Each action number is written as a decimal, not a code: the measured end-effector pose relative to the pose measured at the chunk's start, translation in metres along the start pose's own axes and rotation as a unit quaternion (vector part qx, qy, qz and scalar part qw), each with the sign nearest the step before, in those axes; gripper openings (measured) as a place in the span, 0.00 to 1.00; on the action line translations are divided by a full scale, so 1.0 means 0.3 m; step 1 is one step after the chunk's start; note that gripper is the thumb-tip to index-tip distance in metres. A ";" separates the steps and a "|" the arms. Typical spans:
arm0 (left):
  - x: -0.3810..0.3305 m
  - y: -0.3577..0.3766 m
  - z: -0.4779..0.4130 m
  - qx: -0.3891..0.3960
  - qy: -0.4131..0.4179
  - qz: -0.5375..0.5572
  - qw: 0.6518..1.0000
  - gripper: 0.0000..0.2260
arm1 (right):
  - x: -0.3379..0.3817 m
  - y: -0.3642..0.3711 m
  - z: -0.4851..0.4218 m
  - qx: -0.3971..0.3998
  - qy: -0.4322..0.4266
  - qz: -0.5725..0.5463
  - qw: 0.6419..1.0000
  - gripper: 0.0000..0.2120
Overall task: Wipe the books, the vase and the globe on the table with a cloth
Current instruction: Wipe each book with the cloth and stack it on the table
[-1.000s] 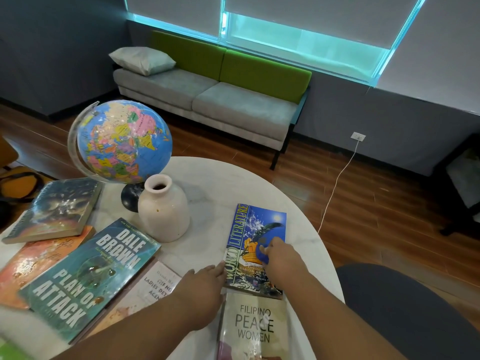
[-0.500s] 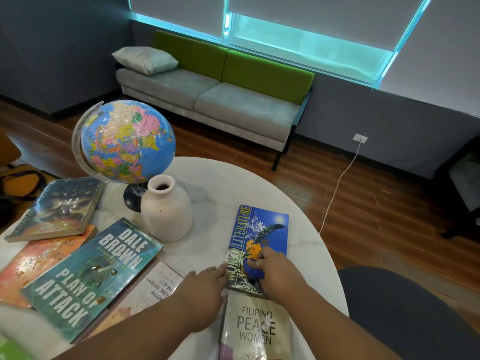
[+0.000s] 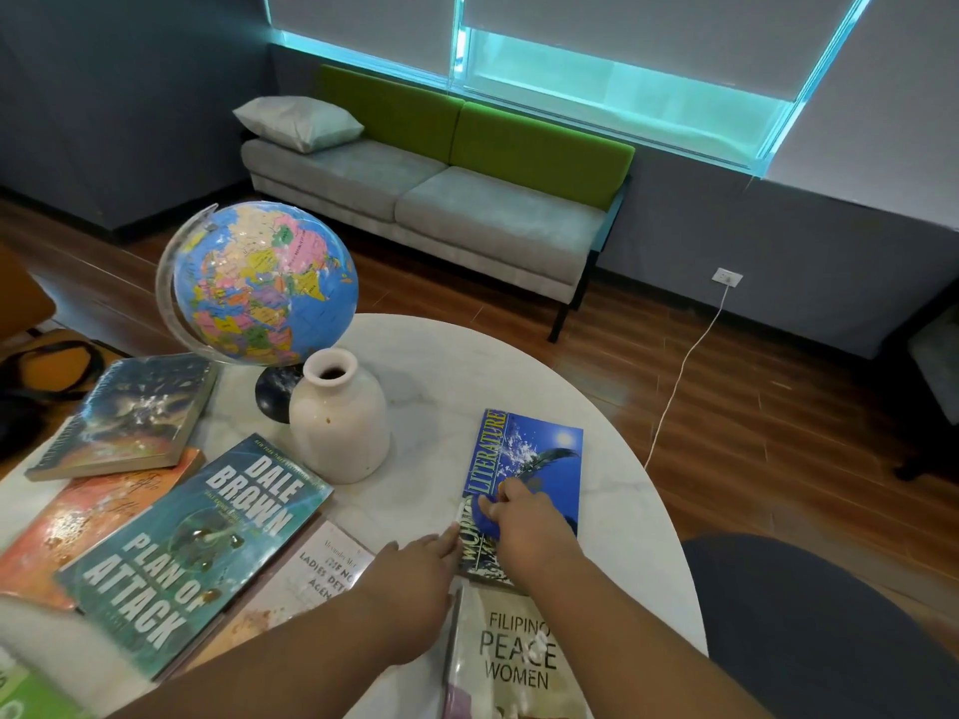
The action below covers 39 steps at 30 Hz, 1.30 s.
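Note:
On the blue World Literature book [image 3: 539, 459] my right hand [image 3: 529, 526] presses a small blue cloth [image 3: 488, 521] near the spine. My left hand [image 3: 415, 568] lies flat beside the book, fingertips touching its left edge. A cream vase [image 3: 340, 422] stands mid-table in front of a blue globe [image 3: 264, 282]. Several books lie around: a teal Plan of Attack [image 3: 192, 552], a Filipino Peace Women book [image 3: 519, 661] near me, a white paperback [image 3: 322, 568], an orange one [image 3: 88, 511] and a dark one [image 3: 129, 412] at left.
The round white marble table [image 3: 493, 365] ends just right of the blue book. A dark seat [image 3: 820, 625] is at my lower right. A grey and green sofa [image 3: 436, 189] stands by the far wall, and a white cord [image 3: 685, 365] crosses the wooden floor.
My right hand with the cloth has slid across the blue book's cover, from its middle toward the spine side and slightly nearer me. My left hand stays at the book's edge.

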<state>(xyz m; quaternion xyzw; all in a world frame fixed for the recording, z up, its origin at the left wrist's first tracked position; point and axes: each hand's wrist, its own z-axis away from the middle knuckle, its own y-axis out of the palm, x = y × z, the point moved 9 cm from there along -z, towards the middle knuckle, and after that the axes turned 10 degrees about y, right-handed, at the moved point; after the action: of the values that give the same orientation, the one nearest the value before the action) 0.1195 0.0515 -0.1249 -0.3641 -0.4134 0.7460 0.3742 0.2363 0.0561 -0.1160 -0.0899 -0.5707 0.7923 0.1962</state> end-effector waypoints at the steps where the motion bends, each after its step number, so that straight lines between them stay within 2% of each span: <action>1: 0.001 0.000 -0.001 -0.002 -0.003 -0.009 1.000 0.27 | 0.016 0.006 0.002 0.011 -0.014 0.012 1.000 0.28; 3: 0.007 -0.001 -0.003 -0.001 -0.009 -0.036 0.999 0.26 | 0.025 0.018 0.015 0.029 -0.041 0.011 0.999 0.27; 6: 0.028 -0.010 -0.009 -0.037 -0.023 -0.030 0.999 0.17 | -0.017 0.045 0.049 0.040 -0.076 0.010 0.996 0.20; 9: 0.059 -0.028 -0.006 -0.063 -0.064 0.022 0.996 0.16 | -0.126 0.032 0.051 0.007 -0.023 -0.022 0.999 0.15; 12: 0.097 -0.053 -0.026 -0.074 -0.124 0.063 0.988 0.17 | -0.118 0.011 0.062 0.003 -0.003 0.024 1.000 0.21; 14: 0.099 -0.058 -0.052 -0.055 -0.144 0.061 0.986 0.14 | -0.054 0.017 0.095 0.016 -0.027 0.050 0.998 0.26; 18: 0.082 -0.075 -0.097 -0.015 -0.143 0.057 0.988 0.11 | -0.042 0.061 0.132 0.026 -0.081 0.046 0.995 0.21; 20: 0.094 -0.081 -0.120 -0.030 -0.142 0.093 0.985 0.08 | -0.121 0.057 0.137 0.004 -0.058 0.006 0.998 0.19; 23: 0.107 -0.084 -0.129 -0.003 -0.161 0.125 0.979 0.13 | -0.243 0.042 0.139 -0.034 0.023 -0.079 0.996 0.10; 26: 0.090 -0.094 -0.124 0.015 -0.177 0.190 0.966 0.16 | -0.286 0.033 0.139 -0.051 0.080 -0.160 0.982 0.08; 28: 0.085 -0.101 -0.134 -0.014 -0.203 0.285 0.937 0.16 | -0.293 0.039 0.135 -0.040 0.099 -0.185 0.977 0.07; 31: 0.092 -0.077 -0.152 -0.105 -0.245 0.486 0.832 0.15 | -0.303 0.045 0.132 -0.034 0.110 -0.195 0.974 0.06; 34: 0.064 -0.011 -0.167 -0.098 -0.248 0.646 0.715 0.13 | -0.304 0.047 0.129 -0.035 0.109 -0.191 0.975 0.09; 35: 0.056 -0.006 -0.162 -0.096 -0.249 0.672 0.691 0.11 | -0.302 0.044 0.127 -0.037 0.112 -0.193 0.974 0.11; 39: 0.036 -0.046 -0.170 -0.119 -0.196 0.699 0.678 0.10 | -0.272 0.012 0.141 -0.054 0.100 -0.210 0.971 0.12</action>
<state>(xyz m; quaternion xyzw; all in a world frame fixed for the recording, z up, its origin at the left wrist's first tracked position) 0.1615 0.0836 -0.1353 -0.4341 -0.1880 0.7890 -0.3921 0.2941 -0.0154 -0.1120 -0.0571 -0.5964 0.6880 0.4096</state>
